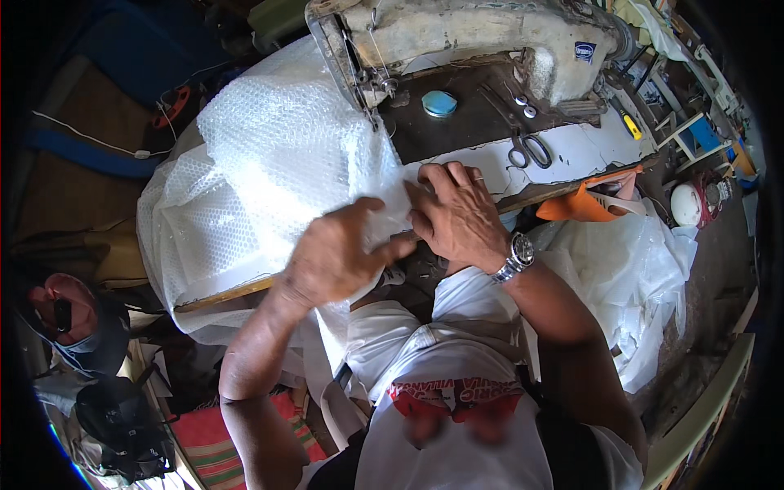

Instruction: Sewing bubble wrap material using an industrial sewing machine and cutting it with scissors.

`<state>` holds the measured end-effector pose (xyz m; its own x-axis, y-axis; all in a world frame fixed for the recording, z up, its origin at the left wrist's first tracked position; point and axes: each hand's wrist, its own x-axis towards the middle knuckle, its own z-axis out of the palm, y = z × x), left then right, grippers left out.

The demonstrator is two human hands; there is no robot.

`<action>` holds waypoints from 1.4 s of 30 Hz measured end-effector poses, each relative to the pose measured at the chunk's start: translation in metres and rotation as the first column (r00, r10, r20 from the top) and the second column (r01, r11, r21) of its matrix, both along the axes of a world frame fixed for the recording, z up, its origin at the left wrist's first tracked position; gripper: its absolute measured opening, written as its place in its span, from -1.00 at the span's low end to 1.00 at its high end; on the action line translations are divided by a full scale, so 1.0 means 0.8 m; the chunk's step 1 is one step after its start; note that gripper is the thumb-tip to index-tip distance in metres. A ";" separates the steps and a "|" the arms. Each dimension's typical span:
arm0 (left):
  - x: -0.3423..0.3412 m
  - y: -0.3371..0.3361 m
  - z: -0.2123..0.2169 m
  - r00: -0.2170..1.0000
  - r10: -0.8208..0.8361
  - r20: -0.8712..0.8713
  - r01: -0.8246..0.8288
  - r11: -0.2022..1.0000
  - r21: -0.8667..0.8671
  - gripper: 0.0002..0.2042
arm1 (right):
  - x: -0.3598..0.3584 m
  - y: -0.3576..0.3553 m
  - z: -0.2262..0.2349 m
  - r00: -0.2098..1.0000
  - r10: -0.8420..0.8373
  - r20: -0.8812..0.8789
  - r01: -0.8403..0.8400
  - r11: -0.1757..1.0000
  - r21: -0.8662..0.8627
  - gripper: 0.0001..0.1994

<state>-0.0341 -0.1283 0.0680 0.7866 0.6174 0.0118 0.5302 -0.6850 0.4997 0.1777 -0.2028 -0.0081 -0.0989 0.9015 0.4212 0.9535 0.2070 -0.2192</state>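
We're mid-feed: left hand and right hand, fingers pinching bubble wrap just below the sewing machine. Next probably calls for lining the edge under its needle.

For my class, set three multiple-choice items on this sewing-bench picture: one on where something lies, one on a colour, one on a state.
1. Where do the scissors lie?
A. On the table beside the sewing machine
B. On the floor
C. In the left hand

2. What colour is the small round tin under the machine's arm?
A. Red
B. Light blue
C. Black

3. What are the two hands doing?
A. Hanging free, clear of everything
B. Holding the scissors
C. Both gripping the bubble wrap at the table edge

Answers:
1 A: the scissors rest on the table, right of the sewing machine, untouched.
2 B: the tin's lid is pale blue against the dark machine bed.
3 C: the left hand and the right hand are closed on the bubble wrap near the needle.
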 end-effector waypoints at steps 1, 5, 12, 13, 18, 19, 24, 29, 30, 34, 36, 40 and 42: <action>0.003 -0.006 -0.013 0.997 -0.080 0.006 0.079 0.992 0.099 -0.64 | 0.005 0.000 -0.001 1.000 0.014 0.024 -0.013 0.999 -0.038 -0.58; 0.020 -0.016 -0.027 0.988 -0.154 0.001 0.153 0.984 0.093 -0.66 | 0.020 0.001 0.000 0.995 0.061 -0.085 -0.054 0.995 0.080 -0.51; -0.085 0.023 -0.005 0.685 0.589 0.428 -0.532 0.807 -0.257 -0.56 | 0.026 0.005 -0.004 0.954 0.252 -0.163 -0.244 0.968 0.067 -0.46; -0.102 0.035 -0.007 0.637 0.677 0.369 -0.721 0.693 -0.026 -0.54 | 0.021 0.003 -0.014 0.914 0.321 -0.249 -0.283 0.942 0.178 -0.52; -0.160 0.036 -0.092 0.760 0.618 0.202 -0.650 0.713 0.263 -0.53 | -0.019 -0.052 -0.008 0.766 0.494 -0.412 -0.453 0.869 0.200 -0.42; -0.141 0.026 -0.090 0.772 0.596 0.221 -0.633 0.690 0.351 -0.54 | -0.021 -0.059 -0.012 0.786 0.472 -0.399 -0.471 0.875 0.108 -0.38; -0.115 0.036 -0.087 0.704 0.643 0.300 -0.705 0.681 0.195 -0.62 | -0.051 -0.032 0.027 0.915 0.367 -0.167 -0.385 0.919 -0.089 -0.42; -0.154 0.044 -0.131 0.254 0.565 0.785 -0.533 0.759 -0.374 -0.88 | -0.051 -0.032 0.024 0.766 0.436 -0.472 -0.500 0.866 -0.010 -0.65; -0.167 0.046 -0.122 -0.132 0.628 0.767 -0.217 0.737 -0.640 -0.85 | -0.052 -0.032 0.024 0.673 0.467 -0.574 -0.545 0.837 0.042 -0.65; -0.159 0.052 -0.049 0.356 0.670 0.652 -0.865 0.500 -0.042 -0.84 | -0.046 -0.054 0.016 0.350 0.135 -0.927 -0.683 0.714 -0.153 -0.64; -0.165 0.070 -0.051 0.513 0.655 0.555 -0.848 0.489 0.207 -0.84 | -0.038 -0.062 -0.028 -0.169 0.093 -0.981 -0.690 0.700 0.185 -0.64; -0.166 0.052 -0.075 0.515 0.841 0.168 -0.816 0.420 0.397 -0.72 | 0.014 -0.090 -0.061 -0.244 -0.216 -0.945 -0.769 0.637 0.053 -0.62; -0.146 0.035 -0.078 0.564 0.721 0.402 -0.772 0.288 0.567 -0.69 | 0.015 -0.092 -0.048 0.007 -0.214 -0.977 -0.827 0.549 -0.126 -0.60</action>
<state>-0.1506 -0.1001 0.0053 -0.0293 0.7374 0.6749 0.9744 -0.1296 0.1839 0.1900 -0.2766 -0.0469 -0.5089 0.8562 -0.0897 -0.2879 -0.2675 -0.9196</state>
